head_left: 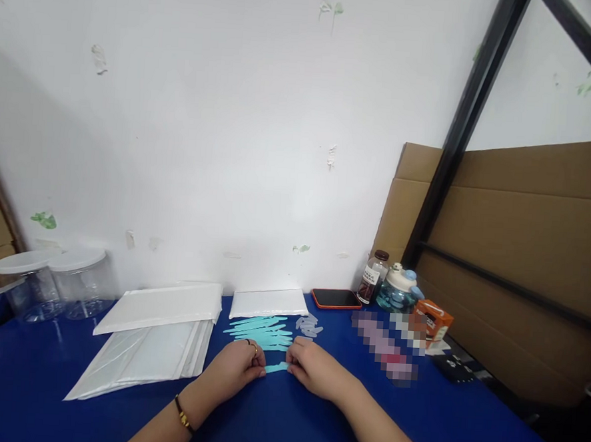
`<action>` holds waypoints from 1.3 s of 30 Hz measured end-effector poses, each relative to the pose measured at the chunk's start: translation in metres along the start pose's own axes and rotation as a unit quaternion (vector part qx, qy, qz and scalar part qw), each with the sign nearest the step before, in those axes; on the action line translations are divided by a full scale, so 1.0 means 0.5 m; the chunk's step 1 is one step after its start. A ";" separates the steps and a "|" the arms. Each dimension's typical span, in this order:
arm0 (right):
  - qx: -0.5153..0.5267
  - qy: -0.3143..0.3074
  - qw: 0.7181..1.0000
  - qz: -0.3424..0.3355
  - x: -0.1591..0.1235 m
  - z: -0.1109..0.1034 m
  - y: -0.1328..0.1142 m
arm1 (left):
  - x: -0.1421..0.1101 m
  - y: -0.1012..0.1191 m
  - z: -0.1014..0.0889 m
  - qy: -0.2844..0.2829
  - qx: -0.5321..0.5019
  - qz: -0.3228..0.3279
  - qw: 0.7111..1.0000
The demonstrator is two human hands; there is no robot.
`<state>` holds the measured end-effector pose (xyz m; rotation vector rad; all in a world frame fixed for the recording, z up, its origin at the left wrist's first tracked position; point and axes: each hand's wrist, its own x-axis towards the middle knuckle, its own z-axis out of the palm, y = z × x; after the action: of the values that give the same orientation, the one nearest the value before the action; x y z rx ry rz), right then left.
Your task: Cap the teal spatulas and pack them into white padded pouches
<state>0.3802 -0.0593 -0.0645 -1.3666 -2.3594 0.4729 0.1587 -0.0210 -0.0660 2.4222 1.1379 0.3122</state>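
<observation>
Both my hands are over the blue table, pinching the two ends of a thin turquoise stick [277,367]. Thumb and fingers of my left hand [239,364] close on its left end, and a ring and a bracelet show on that side. My right hand [314,367] closes on the right end. Just beyond my fingers lies a loose pile of similar turquoise sticks [261,329]. Several small translucent pale caps or tubes [309,325] are heaped to the right of that pile. What exactly the sticks are is too small to tell.
White padded envelopes [155,349] are stacked at left, with another white packet [269,303] behind the pile. Two clear lidded jars [84,285] stand far left. Along the right are a phone [337,298], a brown-capped bottle [373,279], a water bottle [398,288] and an orange box [432,321].
</observation>
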 end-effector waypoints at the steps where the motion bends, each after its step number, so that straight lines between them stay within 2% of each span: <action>1: -0.005 0.002 1.000 0.002 -0.002 -0.003 0.004 | 0.000 -0.001 -0.002 -0.003 0.003 -0.002 1.000; 9: 0.020 0.066 0.994 0.082 -0.019 -0.045 0.092 | 0.001 -0.019 -0.007 0.024 -0.006 -0.002 1.000; 14: 0.034 0.111 0.989 0.091 -0.020 -0.061 0.103 | -0.010 -0.007 -0.014 0.052 -0.013 0.003 0.999; 18: 0.026 0.086 0.991 0.098 -0.021 -0.058 0.103 | -0.020 0.000 -0.027 0.057 -0.014 -0.018 0.998; 24: 0.053 0.068 0.991 0.100 -0.019 -0.046 0.104 | -0.020 0.000 -0.026 0.029 -0.001 -0.028 0.999; 32: 0.190 -0.023 0.978 0.088 -0.019 -0.023 0.100 | -0.010 -0.011 -0.006 0.001 -0.041 -0.054 0.998; 37: 0.197 -0.019 0.977 0.083 -0.015 -0.017 0.096 | -0.012 -0.005 -0.006 0.039 -0.013 -0.060 0.997; 39: 0.194 -0.016 0.977 0.087 -0.014 -0.017 0.097 | -0.014 -0.001 -0.006 0.035 -0.005 -0.060 0.998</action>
<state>0.4239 -0.0417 -0.0803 -1.3852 -2.0349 0.9542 0.1526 -0.0252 -0.0637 2.3386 1.3026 0.3663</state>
